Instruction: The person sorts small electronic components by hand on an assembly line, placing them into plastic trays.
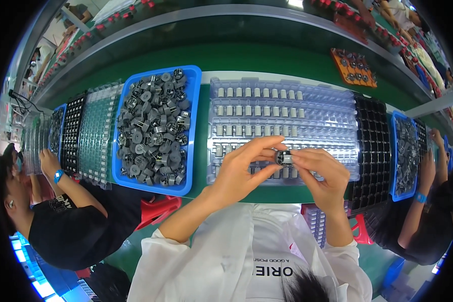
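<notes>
Over the near part of a clear plastic tray (329,108), my two hands meet at a small round black-and-silver part (285,158). My right hand (326,173) pinches it between thumb and fingertips. From the other side, the thumb and fingers of my left hand (240,168) close around it, touching its edge. Fingers hide some of the part, so its exact kind is unclear. Rows of small silver-white cylinders (259,111) stand in the tray's pockets, mostly in its left and middle; my hands cover some of the nearer rows.
Left of the tray stands a blue bin (197,95) heaped with grey round parts (156,126). A black pocketed tray (372,146) adjoins on the right, with another blue bin (395,189) beyond. An orange board (354,68) lies at the back. Co-workers sit on both sides.
</notes>
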Demonstrator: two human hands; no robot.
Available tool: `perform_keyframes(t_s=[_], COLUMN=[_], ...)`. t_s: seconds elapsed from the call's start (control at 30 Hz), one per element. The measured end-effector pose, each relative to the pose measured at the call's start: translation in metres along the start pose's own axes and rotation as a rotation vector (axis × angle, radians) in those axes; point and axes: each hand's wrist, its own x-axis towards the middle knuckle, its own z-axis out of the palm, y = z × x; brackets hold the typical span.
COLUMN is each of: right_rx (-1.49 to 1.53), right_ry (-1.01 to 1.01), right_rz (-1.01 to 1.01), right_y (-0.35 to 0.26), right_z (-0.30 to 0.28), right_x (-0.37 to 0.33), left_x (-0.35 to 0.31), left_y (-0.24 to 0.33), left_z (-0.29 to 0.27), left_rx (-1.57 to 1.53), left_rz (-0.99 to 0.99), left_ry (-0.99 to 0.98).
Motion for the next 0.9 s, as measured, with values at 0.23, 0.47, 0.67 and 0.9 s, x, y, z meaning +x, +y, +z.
perform_keyframes(t_s=[0.23,0.47,0.67,0.9], right_rx=[-0.038,-0.085,-0.050,-0.048], right_ry=[0.013,-0.076,-0.042,0.071], right_rz=[-0.035,-0.061,0.079,0.190], right_y=[0.001,0.002,0.008,0.036], right_z=[0.002,0.005,0.005,-0.038], right_x=[0.001,0.002,-0.009,-0.014], left_x=[0.001,-0.004,0.003,0.022], left_y=[0.001,0.000,0.007,-0.050], left_z=[0.000,-0.002,-0.026,-0.160], left_rx=[0.029,0.151,-0.017,1.267], left_rz=[0.007,0.037,-0.330,0.009], left_ry=[-0.001,0.038,-0.151,0.020])
